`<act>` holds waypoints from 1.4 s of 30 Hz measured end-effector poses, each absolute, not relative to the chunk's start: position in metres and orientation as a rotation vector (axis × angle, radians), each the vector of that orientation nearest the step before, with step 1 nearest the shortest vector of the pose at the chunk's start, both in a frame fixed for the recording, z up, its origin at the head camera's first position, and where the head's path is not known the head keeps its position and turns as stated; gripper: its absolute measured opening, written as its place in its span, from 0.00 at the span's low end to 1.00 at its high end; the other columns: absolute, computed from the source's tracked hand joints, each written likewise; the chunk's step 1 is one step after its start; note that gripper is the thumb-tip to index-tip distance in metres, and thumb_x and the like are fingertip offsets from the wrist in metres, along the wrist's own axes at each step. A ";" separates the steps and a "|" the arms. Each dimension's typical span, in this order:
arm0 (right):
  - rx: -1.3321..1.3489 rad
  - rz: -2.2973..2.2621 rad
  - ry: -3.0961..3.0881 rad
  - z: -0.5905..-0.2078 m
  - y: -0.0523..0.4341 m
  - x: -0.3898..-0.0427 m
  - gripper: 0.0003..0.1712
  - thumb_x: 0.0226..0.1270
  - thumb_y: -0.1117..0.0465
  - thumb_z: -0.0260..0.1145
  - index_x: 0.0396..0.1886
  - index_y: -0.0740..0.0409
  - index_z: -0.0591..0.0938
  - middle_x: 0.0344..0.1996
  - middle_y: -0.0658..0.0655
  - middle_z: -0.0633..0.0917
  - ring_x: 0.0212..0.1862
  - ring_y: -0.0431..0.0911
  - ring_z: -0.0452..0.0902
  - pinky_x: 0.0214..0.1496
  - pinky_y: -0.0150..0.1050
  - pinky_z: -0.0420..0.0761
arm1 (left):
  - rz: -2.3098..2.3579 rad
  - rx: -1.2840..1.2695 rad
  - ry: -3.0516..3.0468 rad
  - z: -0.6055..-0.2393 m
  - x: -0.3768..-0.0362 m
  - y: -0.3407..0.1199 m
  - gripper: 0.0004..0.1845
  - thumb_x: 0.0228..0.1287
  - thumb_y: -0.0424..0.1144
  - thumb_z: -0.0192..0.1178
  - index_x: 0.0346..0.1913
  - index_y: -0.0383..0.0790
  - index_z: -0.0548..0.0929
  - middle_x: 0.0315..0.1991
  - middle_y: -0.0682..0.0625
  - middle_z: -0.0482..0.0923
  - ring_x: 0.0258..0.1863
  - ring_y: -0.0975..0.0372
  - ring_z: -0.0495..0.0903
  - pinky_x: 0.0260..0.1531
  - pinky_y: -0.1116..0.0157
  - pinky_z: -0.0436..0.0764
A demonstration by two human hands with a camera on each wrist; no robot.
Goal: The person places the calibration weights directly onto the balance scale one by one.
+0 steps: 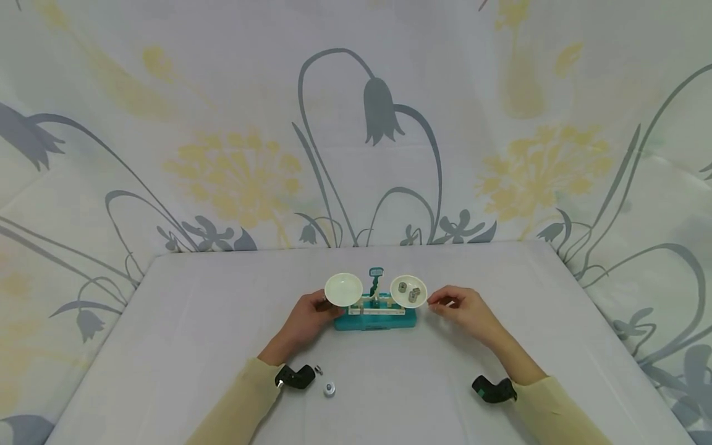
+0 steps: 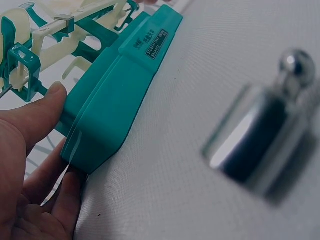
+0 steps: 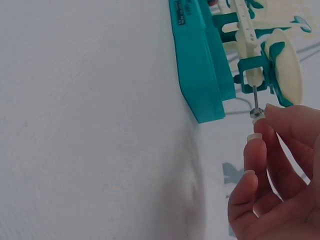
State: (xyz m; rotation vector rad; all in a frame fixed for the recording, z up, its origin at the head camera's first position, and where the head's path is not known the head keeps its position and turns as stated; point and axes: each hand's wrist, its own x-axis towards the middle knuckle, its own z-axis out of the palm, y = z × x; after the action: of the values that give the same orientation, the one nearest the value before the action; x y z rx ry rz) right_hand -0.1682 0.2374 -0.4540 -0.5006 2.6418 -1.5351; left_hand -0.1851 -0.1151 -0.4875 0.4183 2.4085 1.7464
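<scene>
- Teal balance scale (image 1: 375,321) stands upright on the white counter (image 1: 183,358), midway between left and right edges, nearer the far edge
- Left hand (image 1: 306,318): fingers grasping the left end of the scale's base, thumb on top
- Right hand (image 1: 467,309): thumb and fingers pinching a small metal knob (image 3: 257,113) at the beam's right end, just beside the right pan
- Left pan (image 1: 343,290): pale, bare inside
- Right pan (image 1: 410,280): a few metal nuts (image 1: 402,287) lying in it, grouped toward the middle
- Silver weight (image 1: 329,389) on the counter, well nearer the near edge than the scale; small metal piece (image 1: 318,370) just beyond it, near the left wrist camera (image 1: 296,377)
- Flowered cloth (image 1: 245,179) hangs behind the counter's far edge
</scene>
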 end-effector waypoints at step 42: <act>-0.346 -1.618 2.567 -0.475 0.207 -0.178 0.24 0.59 0.64 0.75 0.55 0.66 0.80 0.50 0.61 0.84 0.52 0.55 0.79 0.54 0.51 0.78 | 1.733 0.442 2.402 -0.466 -0.175 -0.113 0.19 0.62 0.26 0.66 0.57 0.29 0.81 0.55 0.38 0.81 0.58 0.48 0.78 0.59 0.51 0.75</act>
State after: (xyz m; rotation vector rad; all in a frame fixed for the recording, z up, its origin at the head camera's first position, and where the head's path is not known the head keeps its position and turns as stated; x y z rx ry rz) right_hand -0.1775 0.2065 -0.4750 -0.3460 2.5666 -1.6175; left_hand -0.1752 -0.1127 -0.4659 0.4418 2.4016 1.7331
